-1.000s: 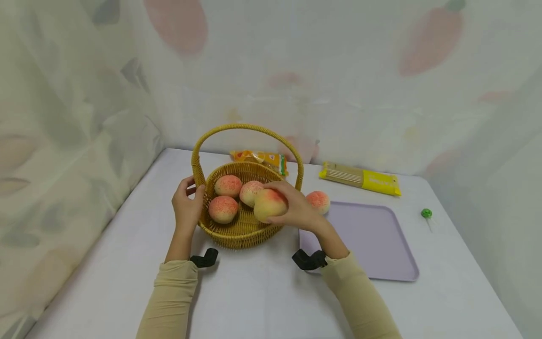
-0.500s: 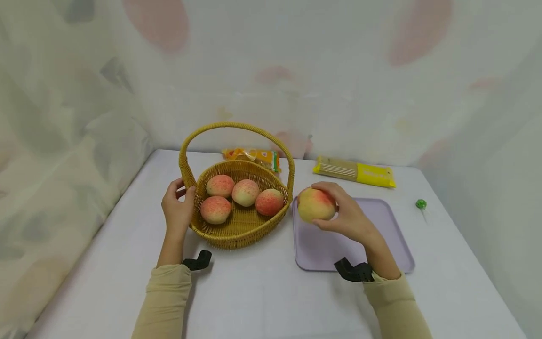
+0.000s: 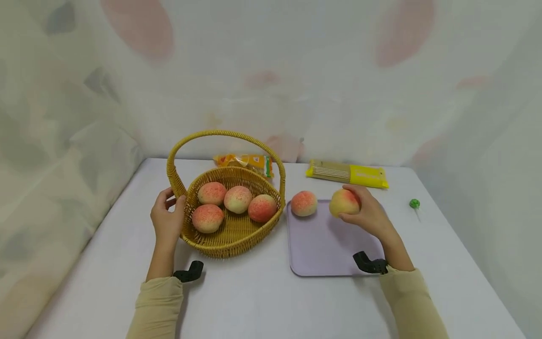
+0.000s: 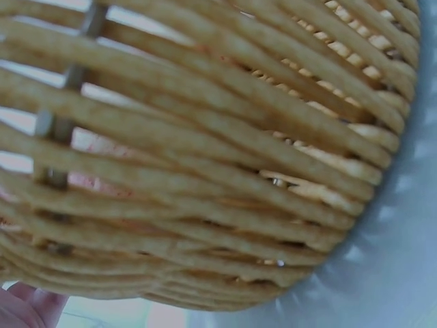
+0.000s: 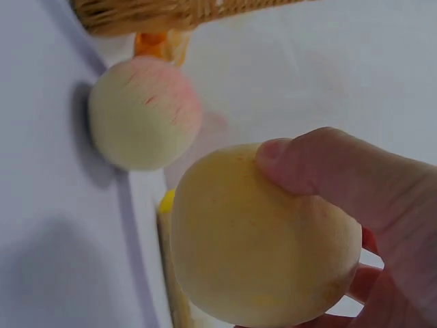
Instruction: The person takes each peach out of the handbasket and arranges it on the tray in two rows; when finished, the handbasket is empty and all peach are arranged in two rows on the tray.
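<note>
My left hand (image 3: 167, 216) grips the left side of a woven basket (image 3: 230, 245) at the foot of its arched handle, thumb in front and fingers behind. Several red-blushed peaches (image 3: 207, 218) lie inside the basket. In the left wrist view the wickerwork (image 4: 205, 157) fills most of the picture, with pink fruit showing through its gaps. My right hand (image 3: 370, 212) holds a yellow peach (image 5: 259, 239) between thumb and fingers, above a lilac tray (image 3: 317, 256). Another peach (image 3: 304, 203) sits at the tray's back left corner, near the basket.
Behind the basket lies an orange snack packet (image 3: 250, 162). A yellow-ended pack of noodles (image 3: 347, 174) lies at the table's back, beyond the tray. Right of the tray is a green lollipop (image 3: 415, 204). A patterned cloth (image 3: 262, 113) hangs behind the table.
My right hand has carried the yellow peach rightward from over the basket to over the tray. The left hand keeps its grip on the basket. The head view has shifted somewhat.
</note>
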Motion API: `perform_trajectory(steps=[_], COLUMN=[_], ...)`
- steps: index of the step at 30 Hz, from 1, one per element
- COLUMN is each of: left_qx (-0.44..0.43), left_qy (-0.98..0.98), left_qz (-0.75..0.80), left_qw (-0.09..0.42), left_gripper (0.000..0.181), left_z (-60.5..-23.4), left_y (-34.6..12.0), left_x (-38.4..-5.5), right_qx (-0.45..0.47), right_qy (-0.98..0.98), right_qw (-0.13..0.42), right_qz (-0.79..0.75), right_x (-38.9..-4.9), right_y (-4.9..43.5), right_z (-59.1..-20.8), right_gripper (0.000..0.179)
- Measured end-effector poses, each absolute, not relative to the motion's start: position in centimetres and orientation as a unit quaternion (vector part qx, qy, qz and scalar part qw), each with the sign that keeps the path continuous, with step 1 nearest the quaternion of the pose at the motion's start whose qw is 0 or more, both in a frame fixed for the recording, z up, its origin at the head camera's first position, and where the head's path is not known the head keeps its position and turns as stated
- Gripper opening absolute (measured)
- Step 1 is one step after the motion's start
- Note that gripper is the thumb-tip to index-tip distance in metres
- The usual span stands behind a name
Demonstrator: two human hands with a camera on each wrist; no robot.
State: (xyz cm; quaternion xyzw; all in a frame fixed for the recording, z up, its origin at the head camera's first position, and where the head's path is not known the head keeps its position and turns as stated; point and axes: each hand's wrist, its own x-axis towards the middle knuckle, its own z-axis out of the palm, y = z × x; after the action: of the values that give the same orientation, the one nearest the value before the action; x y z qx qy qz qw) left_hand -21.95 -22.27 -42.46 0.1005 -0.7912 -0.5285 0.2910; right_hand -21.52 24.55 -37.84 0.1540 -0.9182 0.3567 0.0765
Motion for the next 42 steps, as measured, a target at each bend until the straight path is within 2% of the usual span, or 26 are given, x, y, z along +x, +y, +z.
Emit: perform_trajectory(steps=[7, 21, 35, 42], left_qx=[0.097, 0.085, 0.081, 0.087], left_qy=[-0.788, -0.785, -0.788, -0.785], left_qz=[-0.532, -0.532, -0.532, -0.536], left_qw=[0.294, 0.307, 0.297, 0.297], left_gripper=[0.031, 0.031, 0.032, 0.033], left_z=[-42.6, -42.5, -43.3, -43.1], left_y=[-22.4, -22.4, -22.4, -22.6], left_x=[-22.0, -22.0, -21.6, -21.9], right_qx=[0.092, 0.079, 0.043, 0.061], right_qy=[-0.935, -0.928, -0.941, -0.948], right_qw=[0.047, 0.048, 0.017, 0.055], right_qz=[0.338, 0.362, 0.336, 0.307], right_x=[-23.4, -25.6, -24.8, -24.5], right_y=[25.7, 25.5, 24.3, 24.1], right_z=[-39.8, -42.3, -42.1, -41.3], right_gripper=[0.072, 0.072, 0.077, 0.08])
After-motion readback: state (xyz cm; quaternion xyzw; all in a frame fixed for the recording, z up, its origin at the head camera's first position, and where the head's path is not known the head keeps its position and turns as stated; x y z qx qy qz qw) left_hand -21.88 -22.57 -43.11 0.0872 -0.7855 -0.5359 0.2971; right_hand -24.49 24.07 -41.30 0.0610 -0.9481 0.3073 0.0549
